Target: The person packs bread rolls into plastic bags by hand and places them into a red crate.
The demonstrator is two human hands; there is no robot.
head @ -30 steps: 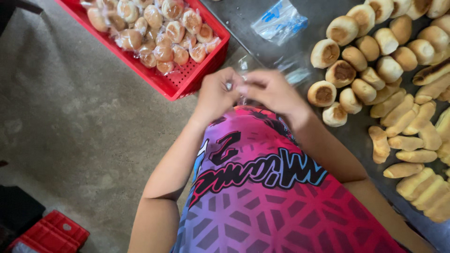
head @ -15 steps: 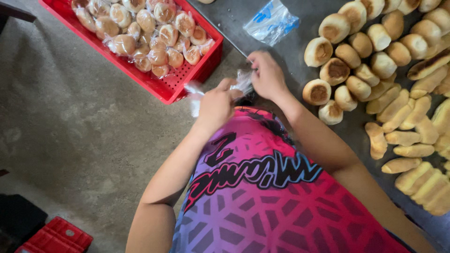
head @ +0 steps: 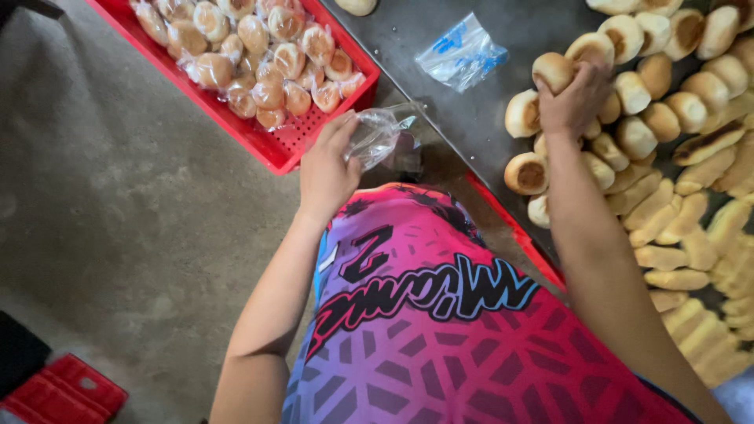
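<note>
The hands have parted since a moment ago, when both worked together at a clear plastic bag in front of the body. Now the left hand (head: 326, 169) alone grips that empty bag (head: 382, 135) at centre frame, just below the red crate (head: 271, 149) of bagged buns in the upper left. The right hand (head: 577, 98) has reached to the upper right and closed its fingers on a round bun (head: 554, 71) among the loose buns (head: 667, 118) on the dark bench (head: 471, 126). So the bag is held ready and a bun is in hand.
</note>
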